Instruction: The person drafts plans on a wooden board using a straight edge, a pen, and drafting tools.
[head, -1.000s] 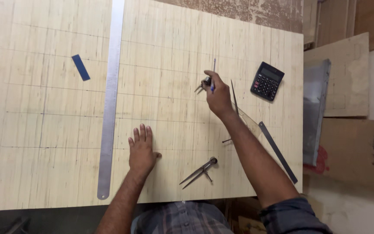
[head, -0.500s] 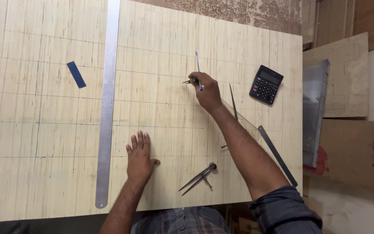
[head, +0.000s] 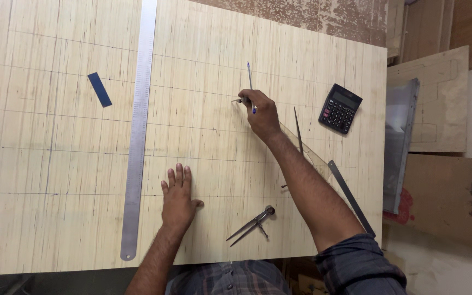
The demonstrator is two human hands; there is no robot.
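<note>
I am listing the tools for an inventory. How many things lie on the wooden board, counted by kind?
Long steel rulers: 1
Dark short rulers: 1
Metal dividers: 1
Black calculators: 1
Blue flat strips: 1
Total: 5

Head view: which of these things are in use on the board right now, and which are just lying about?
In use: right hand holding compass with blue pen; left hand flat on the plywood board.

Lying about: long steel ruler, dividers, calculator, blue strip, dark ruler.
</note>
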